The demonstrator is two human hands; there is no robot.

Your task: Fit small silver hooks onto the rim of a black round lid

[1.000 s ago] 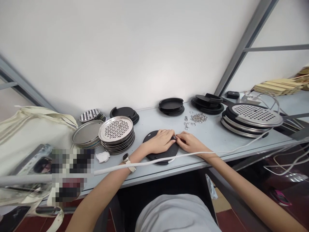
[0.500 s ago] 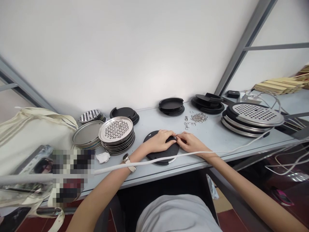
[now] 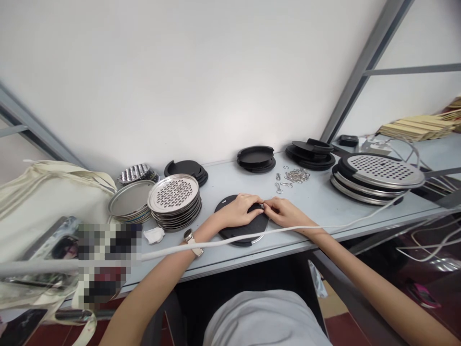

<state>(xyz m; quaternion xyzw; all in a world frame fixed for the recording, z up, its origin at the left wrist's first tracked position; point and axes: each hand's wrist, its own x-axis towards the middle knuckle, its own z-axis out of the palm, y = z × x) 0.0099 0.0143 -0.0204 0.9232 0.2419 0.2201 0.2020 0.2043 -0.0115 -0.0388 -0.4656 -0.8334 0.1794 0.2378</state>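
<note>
A black round disc (image 3: 242, 234) lies near the table's front edge, with a thin strip of bright metal showing under its rim. My left hand (image 3: 239, 211) rests on top of it, thumb and fingers closed around its right edge. Against that same edge, my right hand (image 3: 283, 213) is closed in a pinch. Between the fingertips of both hands shows a small shiny metal piece (image 3: 261, 205), mostly hidden. Wire clips (image 3: 297, 176) lie loose in a pile beyond my right hand.
Stacked metal grater discs (image 3: 173, 194) and plain metal discs (image 3: 129, 199) stand left. Black round holders (image 3: 255, 156) sit at the back, and a stack of perforated discs (image 3: 382, 173) at the right. A white cable (image 3: 223, 241) crosses in front of my forearms.
</note>
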